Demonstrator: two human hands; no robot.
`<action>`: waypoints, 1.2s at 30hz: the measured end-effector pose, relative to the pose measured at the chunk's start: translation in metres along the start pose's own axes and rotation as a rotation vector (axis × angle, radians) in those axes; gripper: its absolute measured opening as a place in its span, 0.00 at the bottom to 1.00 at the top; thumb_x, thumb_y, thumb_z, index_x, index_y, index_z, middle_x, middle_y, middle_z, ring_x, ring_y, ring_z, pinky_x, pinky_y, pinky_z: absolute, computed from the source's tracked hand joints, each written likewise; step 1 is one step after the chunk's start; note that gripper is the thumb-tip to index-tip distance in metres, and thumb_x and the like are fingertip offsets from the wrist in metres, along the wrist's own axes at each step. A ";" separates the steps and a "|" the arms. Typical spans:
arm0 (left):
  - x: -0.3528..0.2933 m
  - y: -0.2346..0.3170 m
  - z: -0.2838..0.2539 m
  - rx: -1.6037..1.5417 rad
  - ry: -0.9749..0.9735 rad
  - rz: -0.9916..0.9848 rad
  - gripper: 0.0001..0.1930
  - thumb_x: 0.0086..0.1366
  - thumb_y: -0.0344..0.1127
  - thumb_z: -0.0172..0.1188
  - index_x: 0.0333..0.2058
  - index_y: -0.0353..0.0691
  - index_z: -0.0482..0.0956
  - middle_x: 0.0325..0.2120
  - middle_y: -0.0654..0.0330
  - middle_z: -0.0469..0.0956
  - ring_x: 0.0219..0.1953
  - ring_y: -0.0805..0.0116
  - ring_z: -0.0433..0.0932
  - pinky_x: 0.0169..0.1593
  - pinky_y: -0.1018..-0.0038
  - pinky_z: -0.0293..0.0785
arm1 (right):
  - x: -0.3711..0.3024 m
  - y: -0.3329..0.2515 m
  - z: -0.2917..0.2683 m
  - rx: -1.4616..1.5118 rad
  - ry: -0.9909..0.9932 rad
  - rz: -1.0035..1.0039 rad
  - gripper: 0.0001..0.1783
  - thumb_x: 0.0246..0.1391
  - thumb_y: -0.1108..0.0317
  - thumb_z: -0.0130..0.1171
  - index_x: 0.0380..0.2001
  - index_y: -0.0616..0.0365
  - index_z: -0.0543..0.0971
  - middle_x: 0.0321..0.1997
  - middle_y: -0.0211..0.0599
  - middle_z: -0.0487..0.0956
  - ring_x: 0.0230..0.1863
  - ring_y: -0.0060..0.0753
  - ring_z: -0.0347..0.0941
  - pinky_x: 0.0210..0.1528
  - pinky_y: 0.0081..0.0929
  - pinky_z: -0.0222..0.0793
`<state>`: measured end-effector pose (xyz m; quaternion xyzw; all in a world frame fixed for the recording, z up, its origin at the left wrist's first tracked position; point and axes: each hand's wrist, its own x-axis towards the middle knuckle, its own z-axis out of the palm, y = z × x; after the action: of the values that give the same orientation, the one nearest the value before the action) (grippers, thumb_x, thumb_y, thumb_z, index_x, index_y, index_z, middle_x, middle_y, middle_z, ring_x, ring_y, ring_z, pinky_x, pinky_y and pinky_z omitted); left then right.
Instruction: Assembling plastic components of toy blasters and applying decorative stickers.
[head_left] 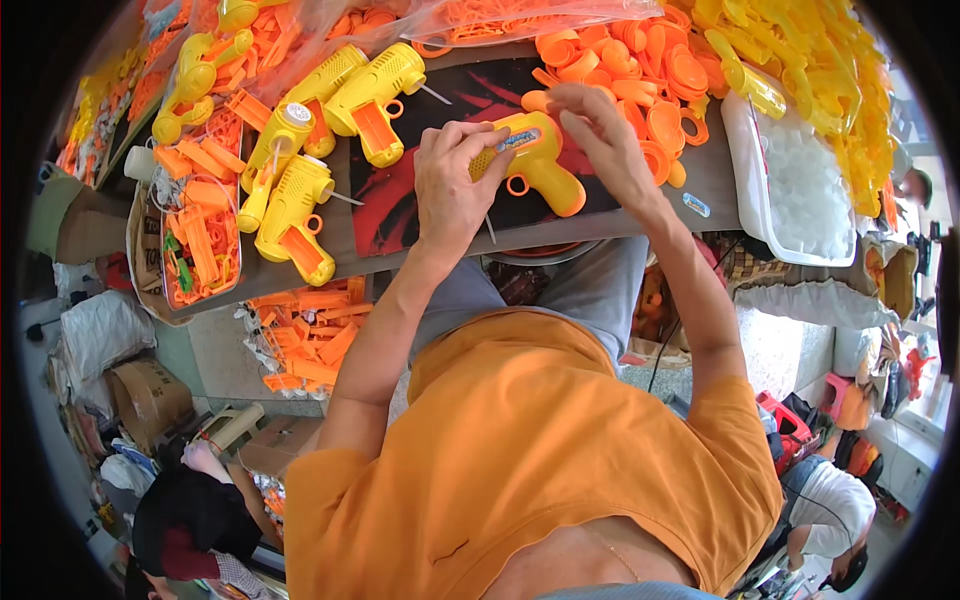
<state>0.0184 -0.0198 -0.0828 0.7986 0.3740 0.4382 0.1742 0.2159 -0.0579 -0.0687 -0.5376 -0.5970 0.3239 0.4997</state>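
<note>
A printed cardboard box [148, 232] holds orange parts [204, 235]; over the table [716, 170], the left grip [453, 187] clasps a yellow toy gun [545, 172] with a blue sticker [519, 140]. The right grip [610, 148] curls half-open by the gun's orange tip [535, 101], hold unclear, near a white tub [750, 195] of translucent pieces [808, 180].

My yellow toy gun [553, 178] bears a blue lettered sticker [518, 140]; from it, past three o'clock lies a similar label [696, 205]; toward nine, dark letters mark a carton [146, 225].

Toy gun [550, 165]: yellow; on its side; ribbed end under left-hand fingers [458, 140]
Handle [562, 195]: slants away from them, lower right
Sticker [518, 139]: blue; just right of fingertips
Trigger [517, 193]: orange ring; near thumb [493, 172]
</note>
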 end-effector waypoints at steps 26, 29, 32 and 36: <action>0.008 0.021 -0.024 -0.293 -0.483 -0.072 0.32 0.54 0.33 0.70 0.58 0.42 0.70 0.47 0.59 0.73 0.49 0.69 0.72 0.55 0.72 0.67 | -0.014 -0.005 -0.022 -0.258 -0.310 0.187 0.34 0.40 0.46 0.68 0.45 0.60 0.79 0.35 0.39 0.79 0.38 0.33 0.76 0.39 0.27 0.69; 0.022 0.050 -0.023 -0.509 -0.840 -0.171 0.36 0.53 0.32 0.70 0.59 0.39 0.65 0.45 0.58 0.75 0.45 0.73 0.75 0.49 0.76 0.71 | -0.054 -0.050 -0.048 -0.266 -0.314 0.058 0.32 0.38 0.48 0.69 0.43 0.61 0.79 0.33 0.42 0.78 0.38 0.38 0.76 0.41 0.31 0.69; 0.015 0.080 -0.011 -0.724 -1.105 -0.294 0.34 0.52 0.30 0.70 0.57 0.35 0.66 0.40 0.58 0.77 0.38 0.76 0.77 0.42 0.78 0.74 | -0.089 -0.074 -0.068 -0.398 -0.169 -0.132 0.32 0.38 0.50 0.69 0.43 0.60 0.78 0.35 0.42 0.79 0.39 0.38 0.76 0.42 0.32 0.70; -0.015 0.102 0.013 -0.730 -1.110 -0.239 0.34 0.50 0.34 0.71 0.55 0.35 0.66 0.44 0.57 0.75 0.42 0.73 0.76 0.46 0.76 0.72 | -0.127 -0.101 -0.090 -0.336 -0.271 0.177 0.25 0.44 0.63 0.70 0.46 0.60 0.76 0.37 0.36 0.78 0.36 0.28 0.74 0.39 0.24 0.71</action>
<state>0.0696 -0.0982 -0.0367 0.7486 0.1426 0.0387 0.6463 0.2587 -0.2157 0.0189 -0.6152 -0.6544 0.3319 0.2884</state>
